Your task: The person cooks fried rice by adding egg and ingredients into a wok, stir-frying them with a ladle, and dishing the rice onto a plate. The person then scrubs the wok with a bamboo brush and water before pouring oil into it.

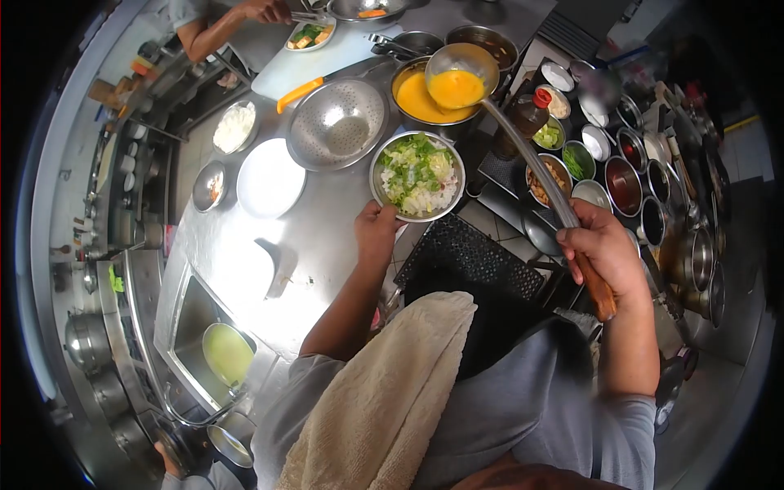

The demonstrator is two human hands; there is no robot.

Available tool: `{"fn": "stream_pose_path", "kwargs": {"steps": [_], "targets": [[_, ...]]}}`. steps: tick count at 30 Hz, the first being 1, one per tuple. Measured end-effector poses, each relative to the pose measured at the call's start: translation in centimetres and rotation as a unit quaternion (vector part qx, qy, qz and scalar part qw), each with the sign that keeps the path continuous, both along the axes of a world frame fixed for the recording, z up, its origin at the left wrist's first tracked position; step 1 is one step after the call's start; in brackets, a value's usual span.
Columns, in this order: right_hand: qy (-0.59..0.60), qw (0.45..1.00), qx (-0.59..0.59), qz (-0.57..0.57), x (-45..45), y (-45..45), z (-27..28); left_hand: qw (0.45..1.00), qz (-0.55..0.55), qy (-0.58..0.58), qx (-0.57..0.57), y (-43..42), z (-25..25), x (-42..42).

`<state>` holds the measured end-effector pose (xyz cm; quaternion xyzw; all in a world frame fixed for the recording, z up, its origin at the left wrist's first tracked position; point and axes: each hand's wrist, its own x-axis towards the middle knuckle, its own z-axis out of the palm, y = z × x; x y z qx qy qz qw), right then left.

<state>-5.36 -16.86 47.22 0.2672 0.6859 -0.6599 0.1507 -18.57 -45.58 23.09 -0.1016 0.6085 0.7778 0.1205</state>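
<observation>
My left hand (378,234) is closed on the near rim of a steel bowl (425,218), which holds chopped lettuce (412,163) over white rice (431,198). My right hand (603,247) grips the wooden handle of a long ladle (529,145). Yellow liquid that looks like beaten egg (457,88) lies in the ladle's wide cup. That cup hangs over a steel pot (397,80) of the same yellow liquid, just beyond the lettuce bowl. Left of the pot, a perforated steel colander (304,135) rests on the counter.
A white plate (269,180) and a bowl of white shreds (235,126) are at left. Several seasoning containers, a red-capped bottle (529,113) and a bowl of red sauce (623,186) fill the right. A sink (192,306) is lower left. Another person's hand (268,11) works beyond the counter.
</observation>
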Motion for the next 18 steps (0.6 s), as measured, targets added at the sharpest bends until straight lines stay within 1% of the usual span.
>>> {"fn": "stream_pose_path", "kwargs": {"steps": [4,6,10,13,16,18], "targets": [[-0.001,1.000,-0.015,-0.016,0.1,-0.6,0.6,1.000,-0.010,0.002,-0.013,0.0,0.3,-0.3],[0.009,0.998,-0.053,-0.032,0.3,-0.5,0.8,1.000,-0.019,-0.007,-0.014,0.0,-0.4,-0.6],[0.020,0.990,-0.122,-0.070,1.2,-1.0,1.2,0.999,-0.044,-0.019,-0.012,0.4,0.1,-1.1],[0.030,0.984,-0.157,-0.072,2.6,-1.2,1.5,0.999,-0.052,-0.015,-0.006,0.9,0.5,-1.3],[0.014,0.986,-0.141,-0.082,5.0,-1.6,1.9,0.998,-0.054,-0.009,-0.019,1.4,-0.2,-1.6],[-0.004,0.985,-0.139,-0.098,7.1,-2.0,2.5,0.996,-0.082,-0.005,-0.044,1.6,-0.1,-1.8]]}}
